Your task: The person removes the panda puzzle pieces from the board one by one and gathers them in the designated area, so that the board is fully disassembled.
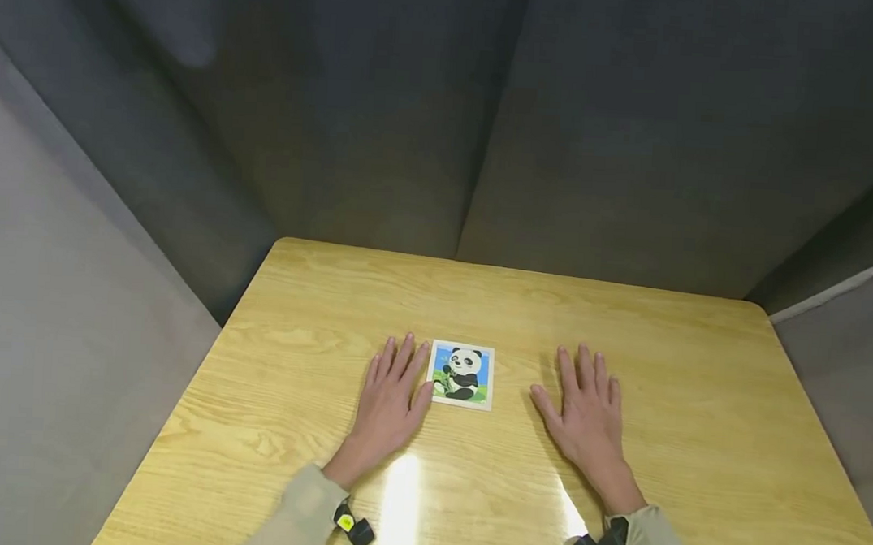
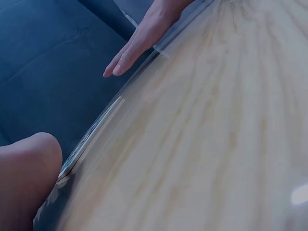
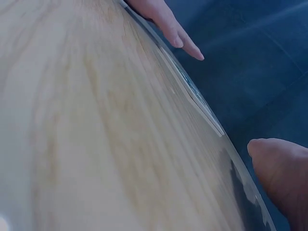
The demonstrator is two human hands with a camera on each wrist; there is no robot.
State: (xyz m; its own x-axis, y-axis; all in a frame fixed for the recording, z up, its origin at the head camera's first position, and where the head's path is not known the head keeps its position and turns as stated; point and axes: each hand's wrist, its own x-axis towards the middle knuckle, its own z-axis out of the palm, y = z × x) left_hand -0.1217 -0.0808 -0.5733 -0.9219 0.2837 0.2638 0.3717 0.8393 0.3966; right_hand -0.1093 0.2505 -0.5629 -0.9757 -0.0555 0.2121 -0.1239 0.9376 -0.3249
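A square panda picture (image 1: 464,376) with a pale border lies flat on the wooden table (image 1: 500,487). Just left of it is my left hand (image 1: 387,408), palm down with straight fingers, its thumb and index finger close to the picture's left edge. Whether they touch it I cannot tell. To the right, apart from the picture, my right hand (image 1: 587,417) is also palm down with its fingers straight and the thumb spread. In both wrist views the picture (image 2: 91,137) appears as a thin, low slab (image 3: 192,91) seen nearly edge-on.
Dark grey curtains (image 1: 355,114) hang behind the table's far edge. Lighter grey panels stand at the left (image 1: 61,329) and right. Black wrist cameras (image 1: 358,532) are strapped over both sleeves. Bright reflections lie on the tabletop near the front.
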